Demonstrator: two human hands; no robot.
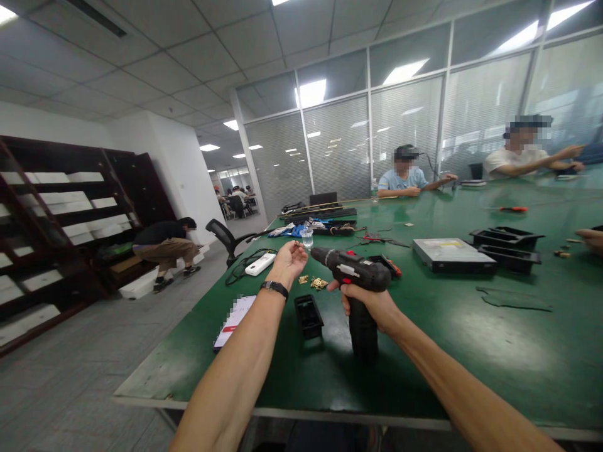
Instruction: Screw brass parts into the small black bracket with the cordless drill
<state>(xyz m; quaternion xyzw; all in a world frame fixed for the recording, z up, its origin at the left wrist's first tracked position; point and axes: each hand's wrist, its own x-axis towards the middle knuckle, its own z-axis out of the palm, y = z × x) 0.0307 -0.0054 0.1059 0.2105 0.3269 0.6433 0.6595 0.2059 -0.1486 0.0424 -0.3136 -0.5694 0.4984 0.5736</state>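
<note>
My right hand (372,304) is wrapped around the grip of a black cordless drill (360,270), whose chuck points left. Just left of the chuck, my left hand (291,258) has its fingers curled in a pinch, and whatever they hold is too small to make out. A dark band circles that wrist. Below the hands lies a small pile of brass-coloured pieces (319,284), with a few more to its left. A black plastic tray (308,316) rests on the table between my forearms. Behind my left fingertips stands a clear plastic cup (307,237).
On the green table (424,358) are a phone (234,321), a white power strip (260,264), a silver disc drive (452,254), black trays (506,248), a screwdriver (512,209) and pliers (374,238). Two people sit across; another person's hand (591,240) shows at right. Someone bends by shelves.
</note>
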